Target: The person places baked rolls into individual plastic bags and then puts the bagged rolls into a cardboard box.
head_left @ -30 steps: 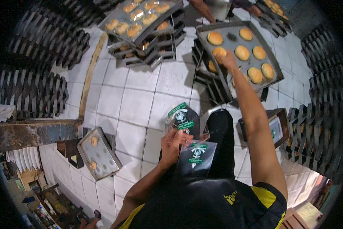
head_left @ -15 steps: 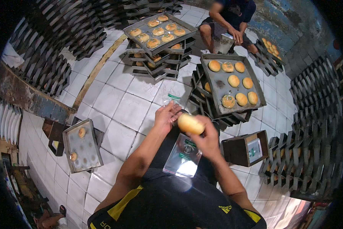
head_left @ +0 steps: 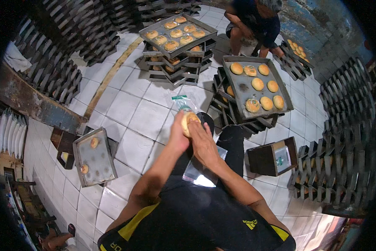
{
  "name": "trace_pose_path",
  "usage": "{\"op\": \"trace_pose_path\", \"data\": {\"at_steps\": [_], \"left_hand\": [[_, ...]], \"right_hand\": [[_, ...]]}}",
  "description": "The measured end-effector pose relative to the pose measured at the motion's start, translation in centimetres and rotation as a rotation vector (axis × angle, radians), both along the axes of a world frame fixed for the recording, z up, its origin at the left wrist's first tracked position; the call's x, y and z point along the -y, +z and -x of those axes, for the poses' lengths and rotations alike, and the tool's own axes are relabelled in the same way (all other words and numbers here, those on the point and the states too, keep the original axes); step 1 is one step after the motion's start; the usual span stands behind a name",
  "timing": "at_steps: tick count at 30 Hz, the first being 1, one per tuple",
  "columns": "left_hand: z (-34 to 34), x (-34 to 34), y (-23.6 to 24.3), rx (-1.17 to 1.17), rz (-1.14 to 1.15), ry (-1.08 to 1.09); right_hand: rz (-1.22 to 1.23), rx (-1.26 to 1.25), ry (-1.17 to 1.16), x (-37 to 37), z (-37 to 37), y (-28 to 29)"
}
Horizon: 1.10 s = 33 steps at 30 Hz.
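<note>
Round golden-brown bun (head_left: 186, 122), partly hidden, at the near end of a clear plastic bag (head_left: 182, 101) with green print

"Where does the closest print stand?"

"Just beyond the grip, on the clear plastic bag (head_left: 180, 98): a green printed band across its far end, and more green print nearer the grip."

"And to the right?"

"Well apart from the grip, the plastic packets (head_left: 282, 157) in the dark box (head_left: 260, 162) bear green print, too small to make out."

"Anything below the grip?"

"The black T-shirt (head_left: 204, 217). Its right chest has a yellow emblem (head_left: 250, 225) beside small yellow lettering, and larger letters, partly cut off, run along its lower left edge."
</note>
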State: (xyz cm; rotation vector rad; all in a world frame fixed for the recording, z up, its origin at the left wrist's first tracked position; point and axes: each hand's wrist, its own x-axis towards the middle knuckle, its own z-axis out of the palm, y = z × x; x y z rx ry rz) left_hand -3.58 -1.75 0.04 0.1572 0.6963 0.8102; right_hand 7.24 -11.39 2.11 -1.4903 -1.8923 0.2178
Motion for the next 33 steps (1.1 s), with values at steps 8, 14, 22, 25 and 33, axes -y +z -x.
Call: {"op": "trace_pose_path", "data": {"at_steps": [8, 14, 22, 25, 33], "left_hand": [[-1.9, 0.5, 1.8, 0.160, -0.291, 0.120], [-4.0, -0.8, 0.5, 0.090, -0.175, 0.150], [-1.5, -3.4, -1.3, 0.178, -0.150, 0.094], [0.6, -3.4, 0.5, 0.106, -0.153, 0.179], [-1.0, -2.5, -0.7, 0.103, -0.085, 0.187]], "right_hand": [[-0.011, 0.192, -0.017, -3.0, -3.0, 2.5], [-0.013, -0.023, 0.175, -3.1, -4.6, 5.4], [1.089, -0.995, 1.075, 2.8, -1.5, 8.2], [0.533, -0.968, 0.713, 3.3, -0.9, 7.5], [0.797, -1.065, 0.825, 1.9, -2.6, 6.7]]}}
